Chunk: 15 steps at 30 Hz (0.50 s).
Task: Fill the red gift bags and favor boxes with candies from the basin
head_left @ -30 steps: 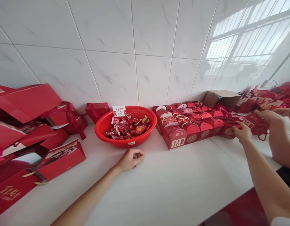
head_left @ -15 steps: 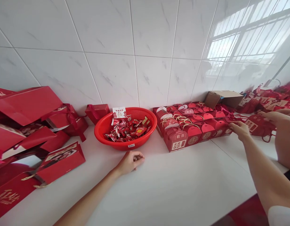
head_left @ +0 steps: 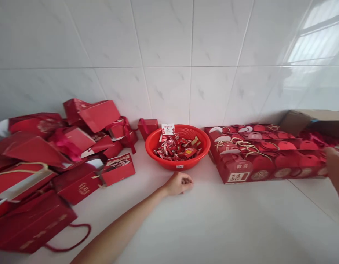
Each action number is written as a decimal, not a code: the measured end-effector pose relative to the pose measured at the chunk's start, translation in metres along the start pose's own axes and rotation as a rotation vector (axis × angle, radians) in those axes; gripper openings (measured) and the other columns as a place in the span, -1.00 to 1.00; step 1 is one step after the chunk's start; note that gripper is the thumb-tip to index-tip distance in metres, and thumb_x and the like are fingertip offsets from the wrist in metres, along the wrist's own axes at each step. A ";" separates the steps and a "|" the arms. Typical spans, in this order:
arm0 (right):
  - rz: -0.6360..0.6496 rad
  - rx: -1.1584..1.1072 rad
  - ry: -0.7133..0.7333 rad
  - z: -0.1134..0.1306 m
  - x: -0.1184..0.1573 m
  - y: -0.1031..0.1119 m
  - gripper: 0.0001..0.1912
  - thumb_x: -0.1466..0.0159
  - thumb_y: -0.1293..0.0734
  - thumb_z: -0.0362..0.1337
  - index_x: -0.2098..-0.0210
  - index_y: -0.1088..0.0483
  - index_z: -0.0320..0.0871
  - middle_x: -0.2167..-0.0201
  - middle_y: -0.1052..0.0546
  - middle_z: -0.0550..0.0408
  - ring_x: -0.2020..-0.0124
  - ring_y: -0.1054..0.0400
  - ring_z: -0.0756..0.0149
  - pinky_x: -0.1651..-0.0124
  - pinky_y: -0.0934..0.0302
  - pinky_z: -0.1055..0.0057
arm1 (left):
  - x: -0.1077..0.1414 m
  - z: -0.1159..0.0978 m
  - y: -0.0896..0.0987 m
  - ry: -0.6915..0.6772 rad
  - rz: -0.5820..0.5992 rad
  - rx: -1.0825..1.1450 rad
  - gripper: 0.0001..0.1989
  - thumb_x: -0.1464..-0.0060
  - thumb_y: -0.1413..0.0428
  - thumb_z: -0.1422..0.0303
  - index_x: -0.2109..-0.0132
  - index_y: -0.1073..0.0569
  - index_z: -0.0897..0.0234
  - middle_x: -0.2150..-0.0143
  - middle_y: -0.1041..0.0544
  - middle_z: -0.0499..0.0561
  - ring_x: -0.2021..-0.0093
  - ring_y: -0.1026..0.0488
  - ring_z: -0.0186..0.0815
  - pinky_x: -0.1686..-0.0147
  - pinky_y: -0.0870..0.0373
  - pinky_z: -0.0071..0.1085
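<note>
My left hand (head_left: 179, 183) rests on the white tabletop just in front of a red plastic basket (head_left: 150, 146). Its fingers are curled loosely in, and nothing shows in them. Red-wrapped sweets (head_left: 173, 148) fill the basket, along with a white printed card (head_left: 167, 129). At the far right edge, a blurred hand (head_left: 336, 165), which looks like my right, is cut off by the frame. It is close to the right end of the rows of small red gift boxes (head_left: 264, 168); its fingertips are hard to make out.
A heap of red gift boxes (head_left: 84, 183), some with cord or ribbon handles, covers the left side. One red box (head_left: 148, 128) stands behind the basket against the tiled wall (head_left: 169, 84). A brown carton (head_left: 304, 121) stands at the back right.
The view has swung left, so the basket and box rows sit farther right. Most of the right arm and another person's hands with a red box have left the frame. My left hand stays by the basket.
</note>
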State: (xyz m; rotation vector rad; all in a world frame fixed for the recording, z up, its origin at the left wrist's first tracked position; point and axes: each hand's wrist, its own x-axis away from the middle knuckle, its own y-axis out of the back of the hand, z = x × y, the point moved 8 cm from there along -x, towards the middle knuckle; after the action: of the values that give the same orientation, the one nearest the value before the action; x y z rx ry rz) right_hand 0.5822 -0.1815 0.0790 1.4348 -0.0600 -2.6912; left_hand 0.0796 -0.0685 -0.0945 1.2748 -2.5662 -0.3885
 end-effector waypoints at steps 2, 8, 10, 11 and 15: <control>-0.050 -0.126 -0.251 0.021 0.018 -0.001 -0.74 0.03 -0.54 -0.28 0.38 -0.48 -0.19 0.37 -0.53 -0.22 0.38 -0.44 0.04 0.39 -0.25 0.13 | 0.001 0.000 0.000 -0.007 0.003 0.001 -0.73 0.12 -0.24 0.21 0.35 -0.52 0.36 0.49 -0.40 -0.07 0.53 -0.30 -0.41 0.65 -0.29 -0.52; 0.608 -0.571 0.502 0.246 0.160 -0.003 -0.90 -0.30 -0.32 -0.39 0.19 -0.45 -0.13 0.26 -0.57 -0.08 0.19 -0.51 0.18 0.17 -0.40 0.26 | 0.000 0.001 -0.001 0.020 0.027 -0.031 -0.74 0.07 -0.29 0.23 0.31 -0.55 0.36 0.51 -0.41 -0.10 0.59 -0.31 -0.44 0.62 -0.28 -0.51; 0.894 -0.722 0.697 0.293 0.232 0.008 -0.78 -0.30 -0.26 -0.47 0.10 -0.40 -0.15 0.21 -0.56 -0.10 0.19 -0.49 0.23 0.18 -0.42 0.34 | 0.003 -0.002 0.000 0.051 0.132 -0.048 -0.71 0.08 -0.33 0.22 0.26 -0.58 0.34 0.50 -0.44 -0.11 0.56 -0.35 -0.43 0.54 -0.33 -0.49; 0.990 -0.808 0.789 0.308 0.263 0.017 -0.73 -0.29 -0.23 -0.49 0.04 -0.38 -0.18 0.19 -0.56 -0.12 0.22 -0.48 0.24 0.19 -0.42 0.34 | 0.008 -0.005 0.000 0.060 0.216 -0.064 -0.69 0.08 -0.34 0.21 0.22 -0.59 0.32 0.49 -0.48 -0.10 0.52 -0.40 -0.42 0.47 -0.37 -0.48; 1.158 -0.956 0.907 0.322 0.336 0.037 -0.67 -0.25 -0.19 -0.54 0.01 -0.35 -0.25 0.18 -0.56 -0.15 0.32 -0.41 0.25 0.20 -0.42 0.30 | 0.047 -0.035 0.020 0.097 0.586 -0.254 -0.57 0.10 -0.38 0.11 0.10 -0.62 0.24 0.30 -0.64 0.00 0.25 -0.56 -0.26 0.18 -0.44 -0.40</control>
State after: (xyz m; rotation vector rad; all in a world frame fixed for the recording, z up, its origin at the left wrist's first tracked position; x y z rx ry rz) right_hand 0.1308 -0.2543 -0.0160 1.3951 0.3058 -0.8113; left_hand 0.0492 -0.0996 -0.0501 0.4138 -2.5508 -0.4887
